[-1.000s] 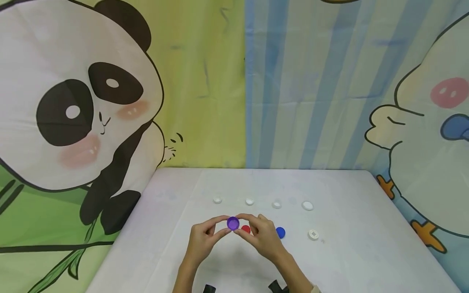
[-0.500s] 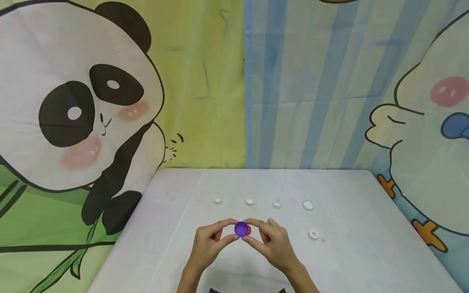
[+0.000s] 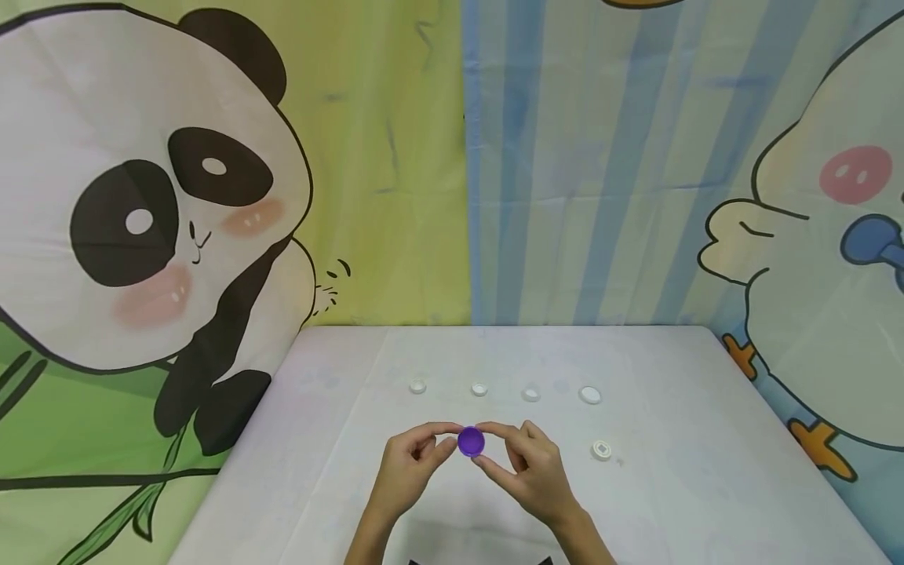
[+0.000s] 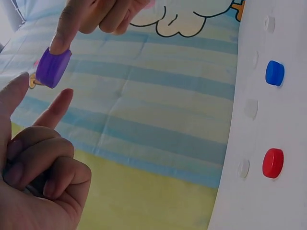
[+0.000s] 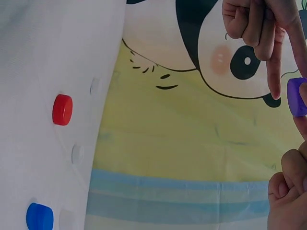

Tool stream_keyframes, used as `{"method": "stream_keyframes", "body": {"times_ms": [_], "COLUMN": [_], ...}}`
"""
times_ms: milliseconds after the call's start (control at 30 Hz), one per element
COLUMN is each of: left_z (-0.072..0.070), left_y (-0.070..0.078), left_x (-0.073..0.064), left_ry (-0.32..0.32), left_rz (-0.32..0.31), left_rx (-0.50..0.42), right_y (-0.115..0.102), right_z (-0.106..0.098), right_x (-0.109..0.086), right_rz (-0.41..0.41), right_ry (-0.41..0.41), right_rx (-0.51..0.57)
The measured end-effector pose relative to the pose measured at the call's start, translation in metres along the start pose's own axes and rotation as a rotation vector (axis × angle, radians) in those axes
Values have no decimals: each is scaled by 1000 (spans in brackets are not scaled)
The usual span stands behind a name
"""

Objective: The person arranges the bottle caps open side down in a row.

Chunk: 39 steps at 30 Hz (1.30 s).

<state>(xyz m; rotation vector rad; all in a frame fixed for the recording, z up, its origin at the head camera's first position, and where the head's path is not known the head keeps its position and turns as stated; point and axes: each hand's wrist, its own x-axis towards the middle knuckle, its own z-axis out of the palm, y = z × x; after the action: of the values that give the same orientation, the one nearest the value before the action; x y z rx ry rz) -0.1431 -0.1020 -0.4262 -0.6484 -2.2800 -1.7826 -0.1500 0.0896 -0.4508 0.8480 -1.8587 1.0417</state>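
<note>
The right hand [image 3: 534, 473] pinches the small, round, purple plastic cap [image 3: 471, 442] by its edge above the white table [image 3: 297, 479], maybe to leave its face bare. The left hand [image 3: 402, 471] is spread, thumb off it; 1 fingertip might touch.

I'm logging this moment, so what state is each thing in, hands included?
Purple cap: held up off the table
Right hand: pinching the purple cap
Left hand: close beside the purple cap, thumb apart from it
Red cap: resting on the table, untouched
Blue cap: resting on the table, untouched
Four white pieces: lying in a back row, untouched
Fifth white piece: lying nearer, at right, untouched
</note>
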Motion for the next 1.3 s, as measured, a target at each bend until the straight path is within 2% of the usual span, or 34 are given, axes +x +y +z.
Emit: {"method": "stream_keyframes", "body": {"times_ms": [67, 133, 500, 733, 833, 900, 933, 1000, 1100, 1200, 1300], "left_z": [0, 1, 3, 2, 4, 5, 5, 7, 8, 8, 8], "left_y": [-5, -9, -16, 3, 4, 10, 11, 11, 9, 7, 7], "left_x": [0, 1, 2, 3, 2, 1, 0, -1, -1, 1, 2], "left_ry": [-25, -44, -79, -58, -23, 6, 20, 44, 66, 74, 74], "left_rz": [-83, -128, -154, -198, -201, -167, -131, -25, 181, 337, 414], "left_rx": [-60, -106, -194, -170, -122, -68, -31, 43, 134, 181, 203], "right_y": [1, 2, 2, 5, 3, -2, -5, -9, -10, -4, 5], "right_z": [1, 1, 1, 1, 1, -2, -5, -11, -20, -24, -23], "right_x": [0, 0, -2, -5, -5, -3, -1, 4, 10, 9, 3], "right_rz": [-13, -25, -14, 41, 101, 193, 260, 416, 647, 798, 889], "right_ry": [6, 11, -18, -64, -101, -158, -197, -284, -405, -485, -512], "right_rx": [6, 10, -26, -23, 39, 136, 212, 386, 609, 720, 758]}}
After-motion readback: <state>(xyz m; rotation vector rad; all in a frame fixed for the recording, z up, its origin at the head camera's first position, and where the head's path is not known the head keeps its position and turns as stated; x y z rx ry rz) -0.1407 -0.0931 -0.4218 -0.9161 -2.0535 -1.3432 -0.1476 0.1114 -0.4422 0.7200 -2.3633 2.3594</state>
